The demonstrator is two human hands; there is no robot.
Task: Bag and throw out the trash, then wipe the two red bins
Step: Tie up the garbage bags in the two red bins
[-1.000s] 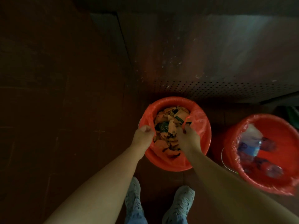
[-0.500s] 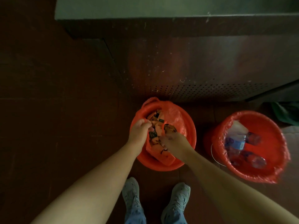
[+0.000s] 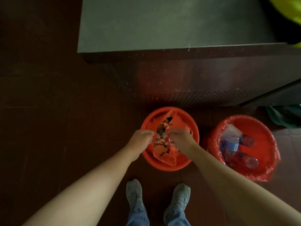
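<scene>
Left hand (image 3: 141, 138) and right hand (image 3: 180, 140) pinch the thin red plastic liner bag (image 3: 164, 158), its mouth, spread wide a second ago, now drawn narrow inside the round red plastic bin (image 3: 187, 121).

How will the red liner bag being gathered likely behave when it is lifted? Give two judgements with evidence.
Probably floppy: the thin liner bag lies crumpled between the left hand and right hand. Likely light for its size: it seems to hold mostly paper scraps.
</scene>
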